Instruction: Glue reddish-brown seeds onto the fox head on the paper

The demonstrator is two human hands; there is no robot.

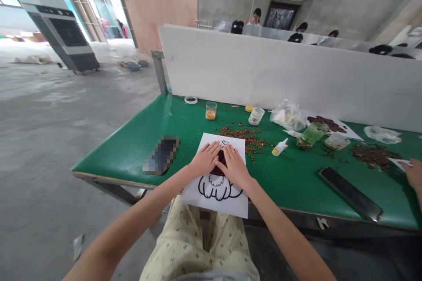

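Both palms press down on a white sheet of paper (194, 193) that bears a black outline drawing of an animal and overhangs the table's front edge. My left hand (206, 158) lies flat on the upper left of the drawing, fingers stretched out. Opposite it, my right hand (234, 164) rests with fingers extended, the two hands nearly meeting. Between and under them shows a dark red-brown filled area (220, 164), partly hidden by the hands. Just beyond the sheet is a scattered pile of mixed red and green beans (245, 138).
Right of the paper lies a small white glue bottle (280, 147). Glass jars (211, 110), a clear plastic bag (287, 114) and a tape roll (190, 100) stand farther back. Phones lie left (163, 156) and right (351, 193). Another person's hand (414, 178) holds paper at far right.
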